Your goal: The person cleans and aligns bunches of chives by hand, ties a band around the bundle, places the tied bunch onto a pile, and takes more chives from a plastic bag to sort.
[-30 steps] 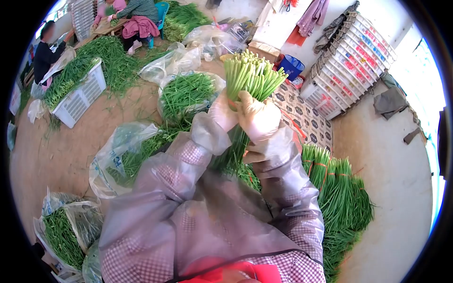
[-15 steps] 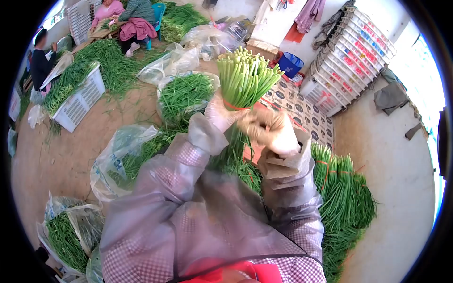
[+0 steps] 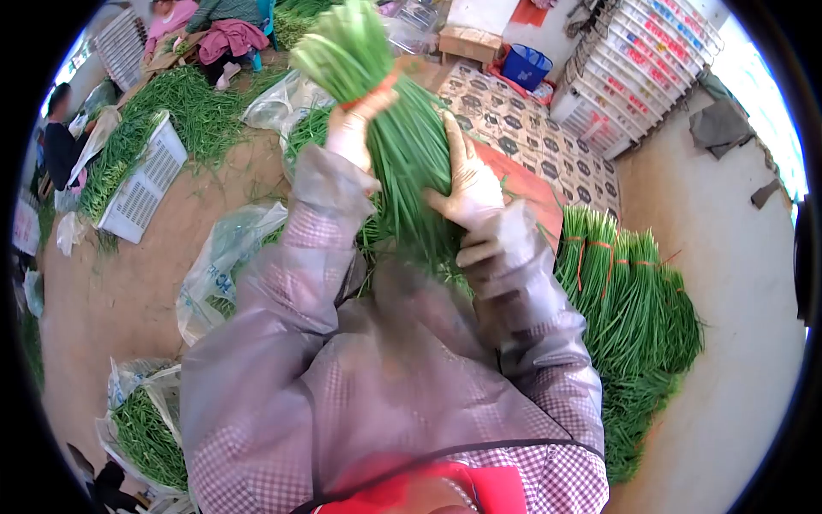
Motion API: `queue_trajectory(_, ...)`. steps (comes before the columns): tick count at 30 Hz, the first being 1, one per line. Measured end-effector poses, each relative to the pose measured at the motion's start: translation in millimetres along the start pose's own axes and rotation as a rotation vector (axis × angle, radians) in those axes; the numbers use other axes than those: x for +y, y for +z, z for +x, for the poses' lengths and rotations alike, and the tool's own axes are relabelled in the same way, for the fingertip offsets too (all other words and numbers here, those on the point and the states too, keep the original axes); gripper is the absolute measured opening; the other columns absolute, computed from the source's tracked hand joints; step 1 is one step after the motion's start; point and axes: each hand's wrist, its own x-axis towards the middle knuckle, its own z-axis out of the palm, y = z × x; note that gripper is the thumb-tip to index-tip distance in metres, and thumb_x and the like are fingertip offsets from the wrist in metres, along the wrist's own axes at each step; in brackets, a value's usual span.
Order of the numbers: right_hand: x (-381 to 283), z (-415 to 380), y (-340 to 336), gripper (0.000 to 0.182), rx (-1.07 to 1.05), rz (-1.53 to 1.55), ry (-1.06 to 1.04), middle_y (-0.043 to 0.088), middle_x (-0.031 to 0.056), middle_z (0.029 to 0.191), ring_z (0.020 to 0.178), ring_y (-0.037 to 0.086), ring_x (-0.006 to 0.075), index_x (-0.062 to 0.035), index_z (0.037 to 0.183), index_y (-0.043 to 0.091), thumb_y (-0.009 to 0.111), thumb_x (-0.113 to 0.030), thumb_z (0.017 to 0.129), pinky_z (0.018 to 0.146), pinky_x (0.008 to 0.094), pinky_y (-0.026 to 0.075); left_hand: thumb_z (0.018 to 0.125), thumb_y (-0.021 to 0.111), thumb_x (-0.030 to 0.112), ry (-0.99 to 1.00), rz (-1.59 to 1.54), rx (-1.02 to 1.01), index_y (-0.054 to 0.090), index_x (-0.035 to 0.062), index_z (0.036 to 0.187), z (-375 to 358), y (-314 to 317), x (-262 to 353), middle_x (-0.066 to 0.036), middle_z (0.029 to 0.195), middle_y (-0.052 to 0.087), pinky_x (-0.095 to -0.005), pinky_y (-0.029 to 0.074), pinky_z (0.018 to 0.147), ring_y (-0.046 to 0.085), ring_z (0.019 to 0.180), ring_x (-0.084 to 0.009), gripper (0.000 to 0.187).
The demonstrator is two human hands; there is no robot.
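The left hand (image 3: pixel 353 130) grips the bunch (image 3: pixel 401 137) by its band (image 3: pixel 383 84); the right hand (image 3: pixel 471 184), fingers spread, should steady the leaves (image 3: pixel 418 193) lightly, without creasing.

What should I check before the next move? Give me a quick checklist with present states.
1. Orange band around the held bunch: ok, it sits below the pale stem ends.
2. Band tightness: cannot tell.
3. Left hand gripping the bunch: ok, at the band.
4. Right hand on the leaves: ok, spread against their side.
5. Bunch upright in view: not ok, it slants.
6. Tied bunches clear of the right hand: ok, apart from it.
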Motion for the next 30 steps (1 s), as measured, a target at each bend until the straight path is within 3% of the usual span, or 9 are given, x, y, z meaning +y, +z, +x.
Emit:
queue_trajectory(2,35,-14,2,0.084,-0.284,-0.011,0.622,0.062,0.0230,0.103,0.097,0.060,0.0363,-0.0143,0.142,0.027,0.070,-0.026,0.071,0.084,0.0402,0.048,0.075,0.071,0.016,0.030,0.014,0.138,0.062,0.0084,0.107,10,-17,2,-0.007,0.116,0.060,-0.0385,0.047,0.090,0.058,0.096,-0.0182,0.035)
queue_trajectory(4,78,-36,13,0.060,-0.203,-0.238,0.531,0.066,0.0187,0.084,0.081,0.065,0.0345,-0.0158,0.131,0.045,0.064,-0.028,0.075,0.074,0.0416,0.050,0.075,0.071,0.019,0.017,0.069,0.236,0.062,0.0094,0.106,27,-51,-12,-0.007,0.114,0.060,-0.0413,0.048,0.088,0.059,0.097,-0.0194,0.033)
queue_trajectory(8,99,-52,-12,0.032,-0.275,-0.405,0.614,0.065,0.0194,0.088,0.085,0.063,0.0348,-0.0124,0.108,0.064,0.058,-0.024,0.079,0.076,0.0422,0.050,0.077,0.070,0.024,-0.158,-0.170,0.329,0.061,0.0120,0.108,31,-82,-24,-0.008,0.111,0.062,-0.0470,0.048,0.088,0.059,0.100,-0.0239,0.035)
queue_trajectory(14,184,-106,-36,0.047,0.015,-0.233,0.658,0.064,0.0174,0.107,0.086,0.066,0.0298,-0.0053,0.123,0.052,0.058,-0.020,0.078,0.077,0.0364,0.051,0.081,0.065,0.036,-0.209,-0.230,0.389,0.056,0.0105,0.115,33,-101,-6,-0.010,0.115,0.060,-0.0537,0.043,0.092,0.056,0.105,-0.0310,0.043)
queue_trajectory(16,157,-92,-47,0.042,0.228,0.242,0.687,0.065,0.0097,0.100,0.074,0.063,0.0154,-0.0048,0.124,0.051,0.057,-0.012,0.083,0.066,0.0279,0.050,0.083,0.063,0.037,-0.192,-0.269,0.333,0.056,0.0091,0.116,40,-118,-9,-0.011,0.116,0.060,-0.0539,0.042,0.093,0.056,0.107,-0.0318,0.044)
queue_trajectory(19,95,-58,-54,0.033,0.430,0.573,0.574,0.063,0.0043,0.093,0.068,0.056,0.0075,-0.0044,0.121,0.054,0.053,-0.005,0.087,0.059,0.0226,0.047,0.078,0.069,0.032,-0.203,-0.309,0.335,0.058,0.0154,0.112,37,-113,-5,-0.005,0.112,0.061,-0.0522,0.045,0.088,0.057,0.101,-0.0288,0.040)
queue_trajectory(23,1,-10,-51,0.030,0.115,0.629,0.156,0.065,0.0071,0.102,0.089,0.062,0.0160,-0.0051,0.115,0.059,0.048,0.001,0.087,0.078,0.0277,0.051,0.078,0.069,0.035,-0.260,-0.283,0.384,0.058,0.0139,0.113,28,-93,4,-0.008,0.114,0.060,-0.0531,0.044,0.089,0.057,0.103,-0.0296,0.042)
queue_trajectory(28,-58,53,6,0.058,-0.148,-0.138,-0.226,0.056,0.0146,0.119,0.078,0.064,0.0327,-0.0132,0.133,0.040,0.056,-0.011,0.078,0.067,0.0399,0.053,0.085,0.060,0.037,-0.319,-0.318,0.171,0.056,0.0076,0.116,26,-92,0,-0.011,0.116,0.060,-0.0498,0.046,0.092,0.058,0.104,-0.0305,0.043)
queue_trajectory(30,-38,51,41,0.045,-0.084,-0.197,-0.183,0.062,0.0140,0.100,0.068,0.064,0.0323,-0.0107,0.122,0.048,0.057,-0.016,0.078,0.062,0.0416,0.052,0.085,0.061,0.032,-0.326,-0.337,0.162,0.056,0.0082,0.117,23,-86,1,-0.011,0.114,0.061,-0.0480,0.047,0.090,0.059,0.102,-0.0292,0.040)
